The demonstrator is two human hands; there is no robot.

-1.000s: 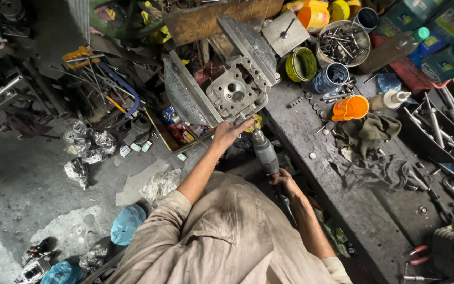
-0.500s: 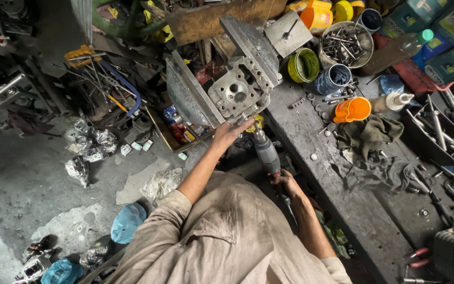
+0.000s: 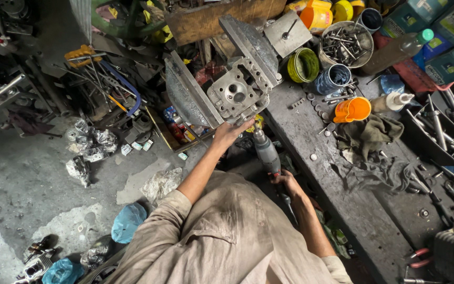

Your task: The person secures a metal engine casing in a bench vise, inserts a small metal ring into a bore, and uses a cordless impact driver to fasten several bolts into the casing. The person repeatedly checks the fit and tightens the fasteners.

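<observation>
A grey cast-metal engine part [image 3: 236, 93], blocky with a round bore, is sitting clamped between two steel plates at the bench [image 3: 342, 200] edge. The left hand [image 3: 230, 131] is pressing its underside, fingers curled. The right hand [image 3: 285, 180] is gripping a drill [image 3: 266, 152]. Since earlier, nothing is shifting noticeably.

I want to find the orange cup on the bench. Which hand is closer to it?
The right hand, gripping the power tool below-left of the orange cup. The left hand rests farther left, on the metal engine part.

left hand [image 3: 230, 132] steadies cylinder head [image 3: 236, 94] | right hand [image 3: 284, 180] grips power tool [image 3: 266, 151] | workbench [image 3: 342, 194]
</observation>
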